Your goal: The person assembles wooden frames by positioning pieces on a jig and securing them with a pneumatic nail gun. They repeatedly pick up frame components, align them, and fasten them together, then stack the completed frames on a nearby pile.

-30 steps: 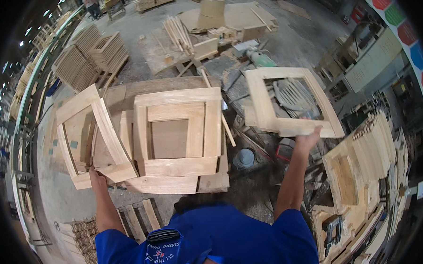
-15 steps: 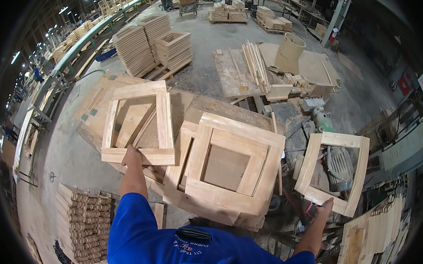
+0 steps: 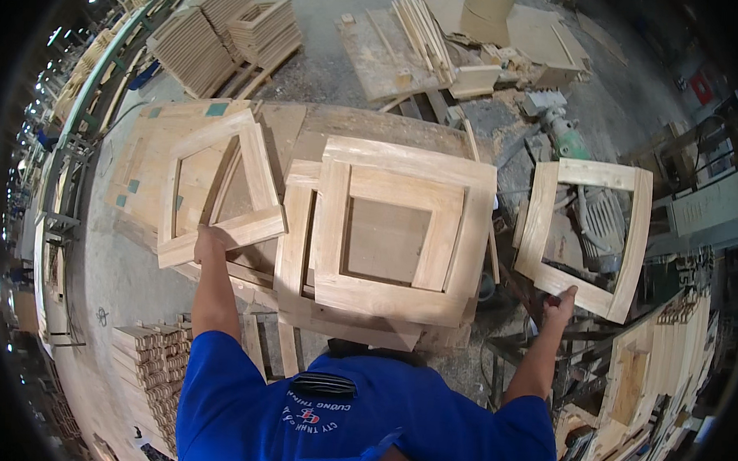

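Observation:
My left hand [image 3: 209, 242] grips the near rail of a pale wooden frame [image 3: 260, 172], which is tilted over the left part of the workbench. Out to the right, my right hand [image 3: 561, 301] is closed on the near rail of another wooden frame [image 3: 638, 217], held above a machine with a green motor [image 3: 567, 140]. Between the two, several wooden frames [image 3: 405, 154] lie stacked and overlapping on the bench. The fingertips of both hands are partly hidden by the rails they hold.
Beyond the bench [image 3: 390, 126] stand tall frame stacks [image 3: 200, 54] at left and a low table with wooden strips [image 3: 419, 36]. Stacked wooden pieces [image 3: 153, 369] stand near left. Boards [image 3: 655, 367] lean at the near right. A long green conveyor [image 3: 104, 79] runs along the left.
The view has tipped downward, so the surroundings sit higher. The frame in my left hand has turned anticlockwise and shifted left. My right hand still holds its frame out to the right.

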`<state>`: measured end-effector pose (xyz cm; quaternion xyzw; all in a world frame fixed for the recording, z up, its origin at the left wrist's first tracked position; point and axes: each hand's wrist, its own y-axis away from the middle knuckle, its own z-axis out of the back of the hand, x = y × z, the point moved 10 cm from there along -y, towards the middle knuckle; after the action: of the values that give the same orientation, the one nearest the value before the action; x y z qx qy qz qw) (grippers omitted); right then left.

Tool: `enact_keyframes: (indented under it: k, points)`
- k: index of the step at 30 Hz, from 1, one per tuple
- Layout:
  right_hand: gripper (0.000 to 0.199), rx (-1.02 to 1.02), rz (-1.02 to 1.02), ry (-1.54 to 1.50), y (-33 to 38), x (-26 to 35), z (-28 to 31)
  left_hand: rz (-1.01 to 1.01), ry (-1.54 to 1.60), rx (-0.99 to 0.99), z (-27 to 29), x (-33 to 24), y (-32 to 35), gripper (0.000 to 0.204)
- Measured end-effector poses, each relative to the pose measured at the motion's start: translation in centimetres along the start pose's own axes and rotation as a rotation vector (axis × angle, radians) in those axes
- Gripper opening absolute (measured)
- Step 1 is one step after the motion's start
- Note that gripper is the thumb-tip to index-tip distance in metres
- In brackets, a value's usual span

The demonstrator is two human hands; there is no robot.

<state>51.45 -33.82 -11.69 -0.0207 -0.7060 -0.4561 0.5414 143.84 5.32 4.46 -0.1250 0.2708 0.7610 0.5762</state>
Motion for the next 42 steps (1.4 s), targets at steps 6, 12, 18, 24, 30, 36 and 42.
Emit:
enact_keyframes:
  k: [6,12,18,24,30,36,42]
  points:
    - [0.035,0.070,0.484,-0.002,10.7,-2.7,-1.9,0.110,1.031,0.096,-3.2,2.4,1.7,0.044]
    - [0.099,0.418,0.700,1.019,23.5,-5.9,-17.3,-0.444,0.374,0.089,-6.1,6.1,8.4,0.052]
    - [0.122,0.240,0.778,1.318,25.4,-7.0,-19.6,-1.113,-0.042,0.020,-5.4,6.0,21.4,0.037]
    - [0.111,0.327,0.753,1.099,23.0,-6.2,-20.2,-1.265,-0.126,0.255,-6.2,5.9,26.7,0.042]
    - [0.083,0.402,0.854,1.014,26.1,-2.7,-20.9,-1.384,-0.162,0.239,-4.8,5.3,25.2,0.052]
    - [0.096,0.322,0.832,0.899,26.3,3.1,-15.7,-1.386,-0.520,-0.215,-1.9,-1.5,13.8,0.071]
    - [0.075,0.395,0.670,0.452,25.2,5.7,-8.0,-1.479,-0.840,0.122,-4.4,-5.0,5.8,0.067]
